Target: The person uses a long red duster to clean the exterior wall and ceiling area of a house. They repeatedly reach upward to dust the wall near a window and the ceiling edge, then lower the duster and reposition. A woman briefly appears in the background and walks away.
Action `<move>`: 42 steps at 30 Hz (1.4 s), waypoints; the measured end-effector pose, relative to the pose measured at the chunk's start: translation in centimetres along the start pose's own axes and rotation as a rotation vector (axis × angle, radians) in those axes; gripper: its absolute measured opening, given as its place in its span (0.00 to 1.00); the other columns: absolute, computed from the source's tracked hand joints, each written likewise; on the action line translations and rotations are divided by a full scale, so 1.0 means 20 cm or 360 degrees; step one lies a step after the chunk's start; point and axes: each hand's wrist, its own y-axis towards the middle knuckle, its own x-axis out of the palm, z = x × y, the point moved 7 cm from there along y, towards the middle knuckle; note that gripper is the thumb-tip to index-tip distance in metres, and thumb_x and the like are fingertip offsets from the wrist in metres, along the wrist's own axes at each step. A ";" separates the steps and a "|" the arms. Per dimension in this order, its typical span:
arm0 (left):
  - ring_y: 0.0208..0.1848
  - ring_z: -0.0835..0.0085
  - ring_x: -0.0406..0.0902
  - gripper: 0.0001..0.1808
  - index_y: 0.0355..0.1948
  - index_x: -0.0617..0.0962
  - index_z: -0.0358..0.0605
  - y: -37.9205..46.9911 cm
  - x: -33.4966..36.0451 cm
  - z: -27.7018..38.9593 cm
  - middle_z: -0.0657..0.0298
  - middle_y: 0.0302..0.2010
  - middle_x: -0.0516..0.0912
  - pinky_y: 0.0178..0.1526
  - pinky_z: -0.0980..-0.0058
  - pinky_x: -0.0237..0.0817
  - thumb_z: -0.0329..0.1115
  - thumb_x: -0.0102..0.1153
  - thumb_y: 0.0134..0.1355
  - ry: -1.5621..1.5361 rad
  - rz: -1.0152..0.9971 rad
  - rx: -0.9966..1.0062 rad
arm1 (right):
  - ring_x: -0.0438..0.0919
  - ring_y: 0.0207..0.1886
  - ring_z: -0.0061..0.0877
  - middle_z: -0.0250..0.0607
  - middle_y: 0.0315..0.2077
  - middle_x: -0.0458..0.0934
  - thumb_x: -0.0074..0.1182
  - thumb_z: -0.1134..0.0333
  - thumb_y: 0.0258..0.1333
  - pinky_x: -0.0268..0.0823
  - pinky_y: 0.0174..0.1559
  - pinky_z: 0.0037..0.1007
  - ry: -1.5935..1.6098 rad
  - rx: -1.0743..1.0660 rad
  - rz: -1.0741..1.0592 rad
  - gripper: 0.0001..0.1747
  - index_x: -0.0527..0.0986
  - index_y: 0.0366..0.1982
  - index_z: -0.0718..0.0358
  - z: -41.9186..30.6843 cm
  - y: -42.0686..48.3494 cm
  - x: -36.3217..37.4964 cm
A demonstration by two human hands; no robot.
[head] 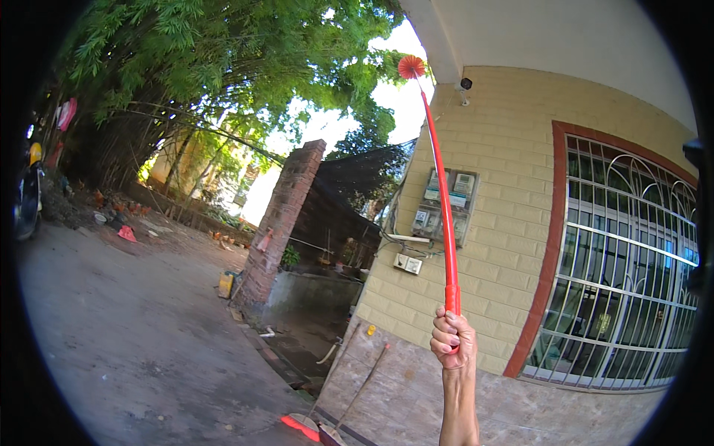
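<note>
My right hand point(454, 340) is raised and wrapped around the lower grip of a long red pole point(443, 195). At the pole's top end is a round red bristle brush head point(411, 67), like a cobweb duster. In the picture the head lies beside the edge of a pale concrete beam point(438, 39) under the roof; I cannot tell whether they touch. Behind the pole, on a yellow tiled wall point(507, 184), hangs an electricity meter box point(432, 214). A security camera point(464, 86) sits high on that wall. My left hand is out of view.
A barred window point(613, 267) takes up the right. A red-bristled broom point(301, 426) and a dustpan point(333, 435) lean low by the wall. A white socket box point(408, 263) hangs under the meters. Left stand a brick pillar point(287, 223), bamboo point(167, 67) and part of a motorcycle point(28, 195).
</note>
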 end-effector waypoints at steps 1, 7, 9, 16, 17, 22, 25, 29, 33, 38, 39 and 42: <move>0.19 0.67 0.73 0.10 0.29 0.79 0.38 0.01 -0.04 -0.02 0.57 0.20 0.77 0.20 0.67 0.64 0.34 0.50 0.51 0.0093 0.0038 0.0012 | 0.56 0.10 0.09 0.24 0.13 0.59 0.50 0.72 0.52 0.51 0.10 0.16 -0.0005 -0.0014 0.0021 0.07 0.67 0.32 0.66 0.01 0.02 -0.02; 0.21 0.62 0.75 0.11 0.29 0.78 0.37 0.13 -0.24 -0.15 0.54 0.20 0.78 0.24 0.65 0.66 0.35 0.51 0.51 0.0295 0.0158 -0.0304 | 0.57 0.10 0.10 0.23 0.12 0.58 0.50 0.72 0.51 0.51 0.11 0.16 0.0014 -0.0093 0.0021 0.06 0.67 0.31 0.65 0.04 0.16 -0.07; 0.22 0.62 0.75 0.11 0.29 0.78 0.37 0.20 -0.29 -0.19 0.54 0.21 0.78 0.24 0.65 0.66 0.35 0.51 0.51 0.0359 0.0189 -0.0320 | 0.57 0.10 0.10 0.23 0.12 0.58 0.50 0.72 0.51 0.51 0.11 0.16 0.0050 -0.0106 0.0016 0.05 0.67 0.30 0.65 0.01 0.23 -0.09; 0.24 0.60 0.76 0.10 0.29 0.77 0.37 0.40 -0.27 -0.37 0.52 0.21 0.78 0.26 0.63 0.67 0.33 0.49 0.52 0.0441 0.0252 -0.0313 | 0.56 0.10 0.10 0.21 0.12 0.58 0.49 0.71 0.52 0.51 0.12 0.16 0.0112 -0.0057 -0.0076 0.04 0.67 0.29 0.64 -0.13 0.47 -0.12; 0.24 0.59 0.76 0.10 0.29 0.77 0.38 0.42 -0.27 -0.39 0.52 0.21 0.78 0.26 0.63 0.67 0.33 0.48 0.52 0.0450 0.0259 -0.0302 | 0.56 0.11 0.10 0.21 0.12 0.58 0.48 0.71 0.53 0.51 0.12 0.16 0.0132 -0.0049 -0.0085 0.04 0.67 0.29 0.64 -0.15 0.52 -0.12; 0.25 0.58 0.76 0.09 0.30 0.76 0.38 0.56 -0.23 -0.44 0.51 0.22 0.78 0.27 0.62 0.67 0.32 0.47 0.52 0.0460 0.0300 -0.0217 | 0.57 0.10 0.11 0.23 0.12 0.59 0.47 0.72 0.54 0.51 0.12 0.18 0.0214 0.0022 -0.0140 0.04 0.66 0.29 0.66 -0.23 0.71 -0.08; 0.25 0.59 0.76 0.09 0.30 0.76 0.38 0.57 -0.23 -0.43 0.52 0.22 0.78 0.27 0.63 0.67 0.32 0.47 0.53 0.0457 0.0295 -0.0236 | 0.57 0.10 0.11 0.23 0.12 0.59 0.47 0.72 0.54 0.51 0.12 0.18 0.0143 -0.0002 -0.0125 0.04 0.66 0.28 0.66 -0.23 0.75 -0.06; 0.25 0.61 0.76 0.09 0.30 0.76 0.39 0.45 -0.27 -0.41 0.54 0.21 0.77 0.27 0.65 0.66 0.32 0.47 0.53 0.0398 0.0277 -0.0263 | 0.57 0.11 0.10 0.22 0.13 0.58 0.48 0.71 0.52 0.52 0.13 0.17 -0.0159 -0.0078 -0.0039 0.08 0.63 0.24 0.60 -0.16 0.72 -0.04; 0.25 0.64 0.75 0.09 0.30 0.76 0.39 0.35 -0.31 -0.37 0.56 0.21 0.77 0.26 0.67 0.66 0.33 0.48 0.54 0.0337 0.0268 -0.0268 | 0.56 0.11 0.10 0.22 0.13 0.58 0.49 0.71 0.51 0.52 0.12 0.17 -0.0437 -0.0154 0.0058 0.10 0.61 0.22 0.57 -0.11 0.60 -0.02; 0.24 0.67 0.74 0.09 0.31 0.77 0.40 0.24 -0.37 -0.30 0.58 0.21 0.77 0.26 0.70 0.65 0.34 0.48 0.55 0.0259 0.0272 -0.0232 | 0.56 0.11 0.10 0.23 0.13 0.57 0.51 0.70 0.50 0.52 0.11 0.17 -0.0461 -0.0164 -0.0013 0.10 0.62 0.23 0.58 -0.02 0.37 0.11; 0.24 0.68 0.74 0.09 0.31 0.77 0.40 0.21 -0.38 -0.29 0.59 0.21 0.77 0.26 0.71 0.65 0.34 0.49 0.55 0.0246 0.0276 -0.0218 | 0.57 0.11 0.11 0.24 0.13 0.57 0.52 0.70 0.50 0.54 0.12 0.18 -0.0492 -0.0183 -0.0024 0.10 0.62 0.23 0.60 0.01 0.32 0.14; 0.24 0.70 0.73 0.09 0.31 0.77 0.40 0.15 -0.42 -0.22 0.60 0.21 0.76 0.25 0.72 0.65 0.35 0.49 0.56 0.0207 0.0286 -0.0179 | 0.57 0.11 0.12 0.25 0.13 0.57 0.53 0.70 0.49 0.55 0.12 0.18 -0.0441 -0.0149 -0.0075 0.10 0.64 0.25 0.62 0.08 0.20 0.22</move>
